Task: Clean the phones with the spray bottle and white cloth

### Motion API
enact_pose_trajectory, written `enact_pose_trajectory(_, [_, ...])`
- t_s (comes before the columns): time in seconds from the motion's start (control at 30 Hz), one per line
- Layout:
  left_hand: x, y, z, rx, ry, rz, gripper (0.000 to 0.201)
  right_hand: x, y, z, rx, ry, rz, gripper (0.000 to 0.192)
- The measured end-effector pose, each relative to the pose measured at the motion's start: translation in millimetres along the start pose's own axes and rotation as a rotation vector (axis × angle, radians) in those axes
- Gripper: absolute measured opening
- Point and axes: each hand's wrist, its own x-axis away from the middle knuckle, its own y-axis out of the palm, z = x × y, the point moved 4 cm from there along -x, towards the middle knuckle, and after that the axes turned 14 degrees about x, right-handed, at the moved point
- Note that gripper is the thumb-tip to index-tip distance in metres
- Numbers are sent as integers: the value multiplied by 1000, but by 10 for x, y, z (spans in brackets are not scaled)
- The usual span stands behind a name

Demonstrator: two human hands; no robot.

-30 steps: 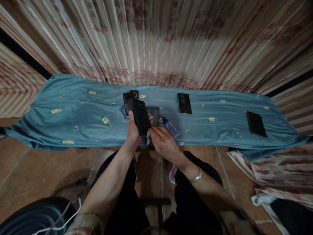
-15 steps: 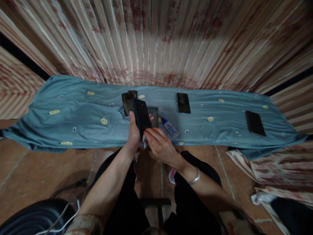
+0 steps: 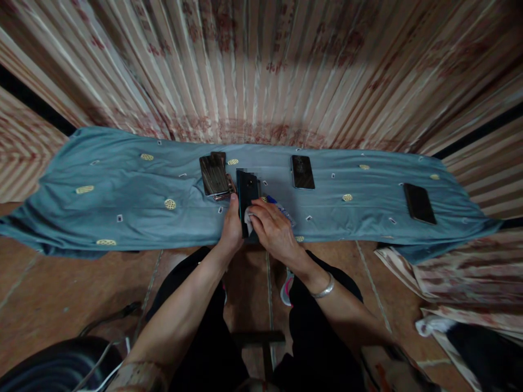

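Observation:
My left hand (image 3: 232,226) is closed around the lower left side of a dark smartphone (image 3: 246,190), held upright over the near edge of the cloth with its camera side showing. Pinched in my right hand (image 3: 273,228) is a small white wipe (image 3: 248,219), pressed against the phone's lower right part. Behind my right fingers lies a clear bottle with a blue cap (image 3: 281,209), partly covered by the hand. Left of the held phone, a dark phone (image 3: 213,174) rests on the cloth, overlapping other flat items beneath it.
A blue patterned cloth (image 3: 139,190) covers the long table. One black phone (image 3: 303,172) lies right of centre, another dark phone (image 3: 420,203) near the right end. Pleated curtains (image 3: 253,71) hang behind. A round black object with cables (image 3: 53,365) is on the floor at lower left.
The held phone has turned more edge-on and shifted slightly right and down. My right hand has moved the wipe up along its side. A brownish item beside the left phone has come into view.

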Motion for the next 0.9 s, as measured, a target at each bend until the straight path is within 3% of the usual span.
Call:
enact_pose_trajectory(0.2, [89, 18, -58, -88, 35, 62, 44, -41, 28, 140, -8, 42, -12, 27])
enact_pose_trajectory(0.5, [201, 60, -133, -237, 56, -56, 46, -110, -24, 270, 38, 93, 109, 24])
enact_pose_trajectory(0.9, [289, 89, -183, -400, 49, -32, 46, -145, -10, 430, 79, 112, 130, 25])
